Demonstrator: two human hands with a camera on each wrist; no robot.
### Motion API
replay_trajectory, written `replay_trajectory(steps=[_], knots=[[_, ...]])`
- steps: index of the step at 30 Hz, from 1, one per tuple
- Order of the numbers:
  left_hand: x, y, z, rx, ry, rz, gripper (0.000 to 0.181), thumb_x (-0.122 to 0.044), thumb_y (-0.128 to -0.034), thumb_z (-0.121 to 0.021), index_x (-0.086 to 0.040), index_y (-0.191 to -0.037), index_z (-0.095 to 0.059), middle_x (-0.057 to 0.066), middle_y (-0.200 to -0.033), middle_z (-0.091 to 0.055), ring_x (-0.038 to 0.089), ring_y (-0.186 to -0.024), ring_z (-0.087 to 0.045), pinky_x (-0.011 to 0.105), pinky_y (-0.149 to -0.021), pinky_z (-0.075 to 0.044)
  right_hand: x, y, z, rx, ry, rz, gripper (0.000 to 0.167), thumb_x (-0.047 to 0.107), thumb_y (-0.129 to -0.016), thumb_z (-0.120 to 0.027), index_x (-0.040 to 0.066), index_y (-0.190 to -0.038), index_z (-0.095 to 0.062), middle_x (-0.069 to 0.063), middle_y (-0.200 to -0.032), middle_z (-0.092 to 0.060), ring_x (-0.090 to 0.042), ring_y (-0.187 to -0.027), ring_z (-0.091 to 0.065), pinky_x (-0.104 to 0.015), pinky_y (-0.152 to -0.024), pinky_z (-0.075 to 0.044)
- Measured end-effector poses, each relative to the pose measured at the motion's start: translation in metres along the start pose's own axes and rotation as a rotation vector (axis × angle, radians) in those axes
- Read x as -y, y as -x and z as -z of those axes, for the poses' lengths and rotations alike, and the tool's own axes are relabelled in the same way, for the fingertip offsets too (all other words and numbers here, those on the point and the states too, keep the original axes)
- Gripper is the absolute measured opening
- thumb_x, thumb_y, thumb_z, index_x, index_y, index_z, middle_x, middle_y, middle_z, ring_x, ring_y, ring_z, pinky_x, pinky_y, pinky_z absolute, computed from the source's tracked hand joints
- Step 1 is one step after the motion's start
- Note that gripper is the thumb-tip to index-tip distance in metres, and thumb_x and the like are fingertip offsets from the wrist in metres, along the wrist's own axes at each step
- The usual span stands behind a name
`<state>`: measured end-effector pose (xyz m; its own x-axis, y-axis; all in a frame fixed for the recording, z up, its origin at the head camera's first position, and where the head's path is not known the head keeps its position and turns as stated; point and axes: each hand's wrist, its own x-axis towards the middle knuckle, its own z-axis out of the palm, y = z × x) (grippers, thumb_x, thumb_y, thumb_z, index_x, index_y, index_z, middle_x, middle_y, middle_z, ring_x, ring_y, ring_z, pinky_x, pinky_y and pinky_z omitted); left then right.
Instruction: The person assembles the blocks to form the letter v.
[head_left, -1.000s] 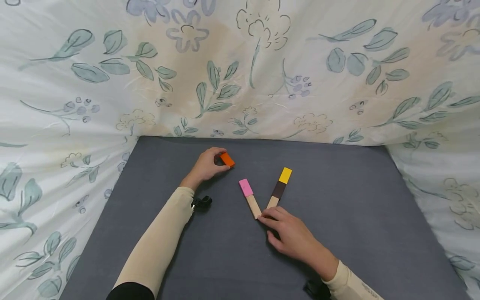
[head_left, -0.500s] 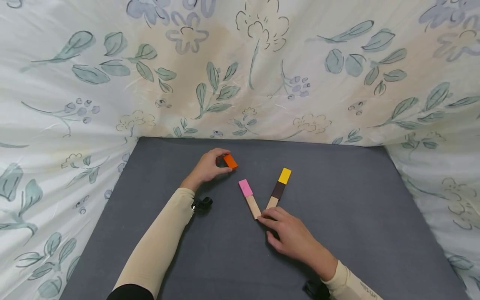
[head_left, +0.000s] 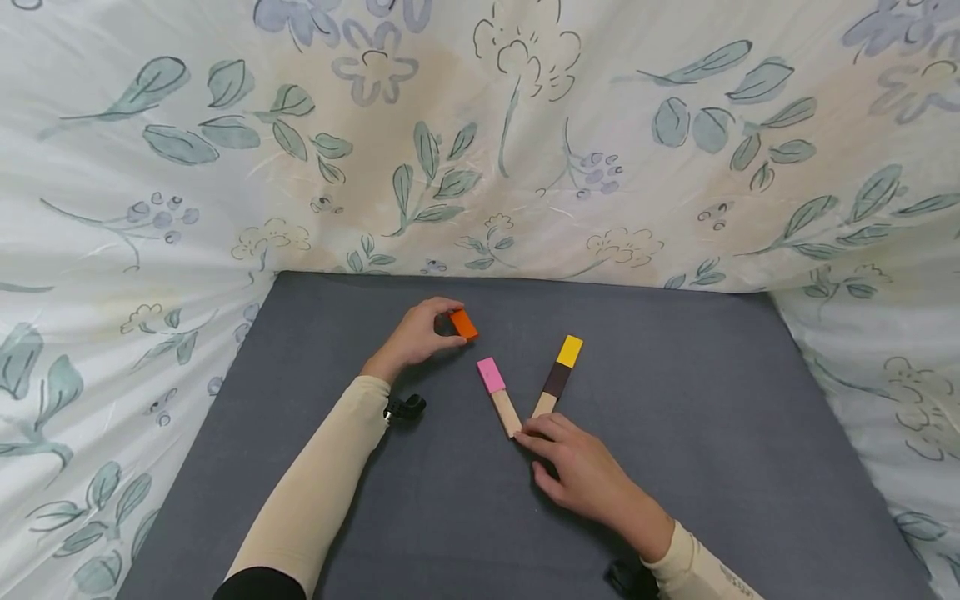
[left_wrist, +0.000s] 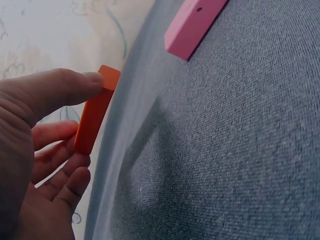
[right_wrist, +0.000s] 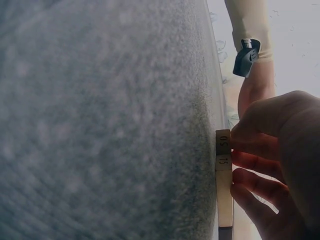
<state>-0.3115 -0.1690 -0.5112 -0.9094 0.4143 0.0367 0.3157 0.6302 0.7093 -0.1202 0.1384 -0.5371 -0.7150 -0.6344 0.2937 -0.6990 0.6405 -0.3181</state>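
My left hand (head_left: 416, 335) pinches a small orange block (head_left: 463, 325) between thumb and fingers. In the left wrist view a shadow lies on the cloth beside this block (left_wrist: 94, 117), which looks raised. My right hand (head_left: 588, 471) rests its fingertips at the near ends of two natural wood blocks, the left one (head_left: 507, 414) and the right one (head_left: 545, 404), partly covered by the fingers. These blocks meet in a V shape. A pink block (head_left: 491, 375) tops the left arm. Dark brown (head_left: 557, 380) and yellow (head_left: 570, 351) blocks extend the right arm.
A dark grey cloth (head_left: 720, 433) covers the table. White floral fabric (head_left: 480, 192) rises behind it and along both sides. In the right wrist view, dark stamped marks show on the end of a wood block (right_wrist: 223, 161).
My left hand has shifted slightly right and toward me with the orange block, nearer the pink block. The right hand and the V of blocks stay where they were.
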Motion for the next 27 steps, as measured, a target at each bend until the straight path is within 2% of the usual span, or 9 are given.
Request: replay_trajectory(steps=[9, 27], knots=[[0.000, 0.000, -0.004, 0.032, -0.005, -0.021, 0.066, -0.023, -0.0948, -0.088, -0.003, -0.152, -0.062, 0.014, -0.152, -0.059, 0.033, -0.128, -0.058, 0.048, -0.111, -0.050, 0.002, 0.000, 0.001, 0.026, -0.003, -0.019, 0.039, 0.010, -0.092, -0.081, 0.009, -0.131, -0.079, 0.002, -0.129, -0.065, -0.016, -0.120, -0.059, -0.039, -0.086, -0.062], [-0.004, -0.001, -0.012, 0.050, -0.016, -0.047, 0.065, -0.024, -0.0948, -0.088, -0.005, -0.151, -0.063, 0.012, -0.150, -0.061, 0.032, -0.131, -0.057, 0.049, -0.116, -0.046, 0.002, -0.002, 0.004, 0.034, 0.007, -0.025, 0.038, 0.011, -0.093, -0.081, 0.009, -0.131, -0.079, 0.002, -0.130, -0.065, -0.016, -0.120, -0.059, -0.039, -0.086, -0.062]])
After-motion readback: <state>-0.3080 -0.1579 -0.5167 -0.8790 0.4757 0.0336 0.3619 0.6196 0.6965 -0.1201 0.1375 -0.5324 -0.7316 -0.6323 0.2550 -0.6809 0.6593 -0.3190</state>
